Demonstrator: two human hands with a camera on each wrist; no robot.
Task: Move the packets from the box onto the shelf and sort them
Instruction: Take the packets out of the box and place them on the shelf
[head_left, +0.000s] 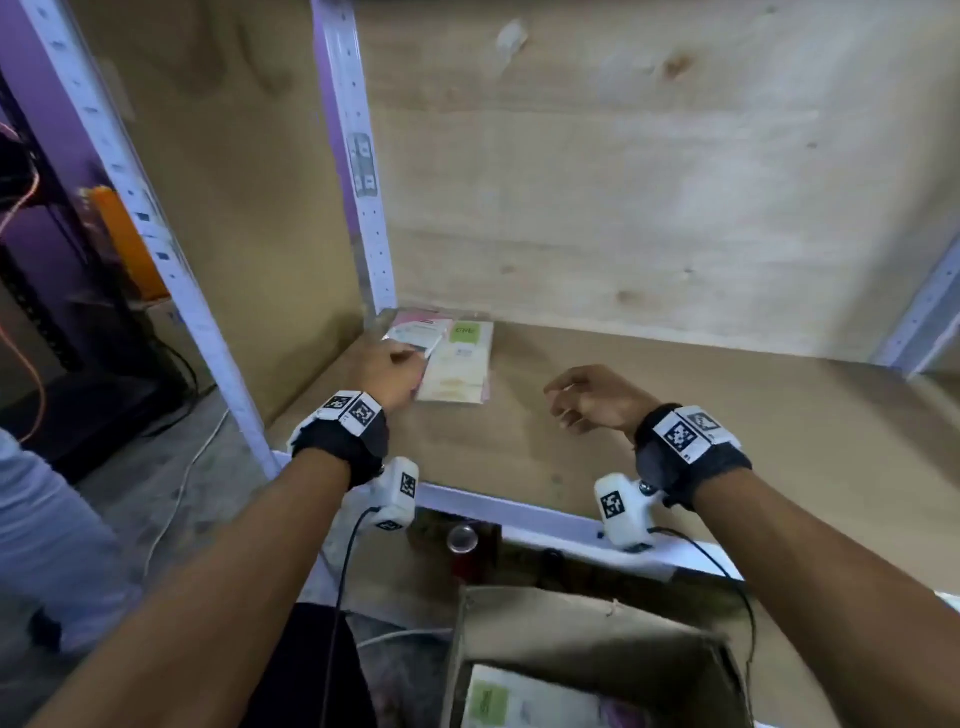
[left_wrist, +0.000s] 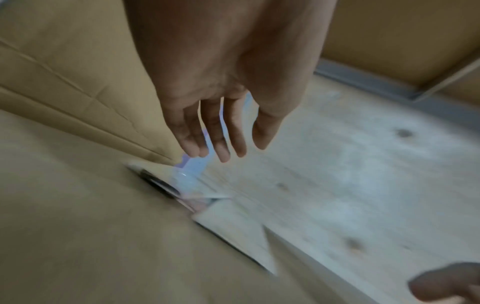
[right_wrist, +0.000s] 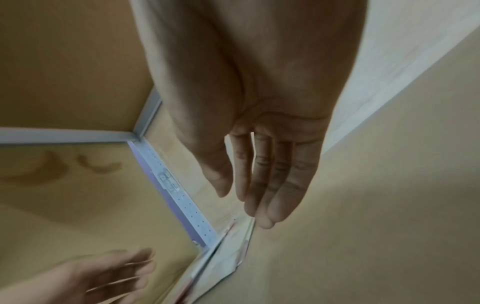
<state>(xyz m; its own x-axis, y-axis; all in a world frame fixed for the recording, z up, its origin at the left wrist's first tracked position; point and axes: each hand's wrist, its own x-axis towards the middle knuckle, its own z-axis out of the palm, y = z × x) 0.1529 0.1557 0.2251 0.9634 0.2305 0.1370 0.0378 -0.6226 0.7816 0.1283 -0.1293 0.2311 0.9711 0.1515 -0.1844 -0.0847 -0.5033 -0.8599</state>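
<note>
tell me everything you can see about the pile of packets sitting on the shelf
The pile of packets lies flat in the back left corner of the wooden shelf, beside the white upright post. They look like thin, glossy, pale cream sleeves with pink edges; the top one carries a green label, its print too blurred to read. The left hand is at the pile's left edge, fingers straight; whether it touches is unclear. The right hand is apart, holding nothing.

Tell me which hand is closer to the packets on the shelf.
The left hand: it reaches the packets in the shelf's back left corner. The right hand hovers apart, empty.
</note>
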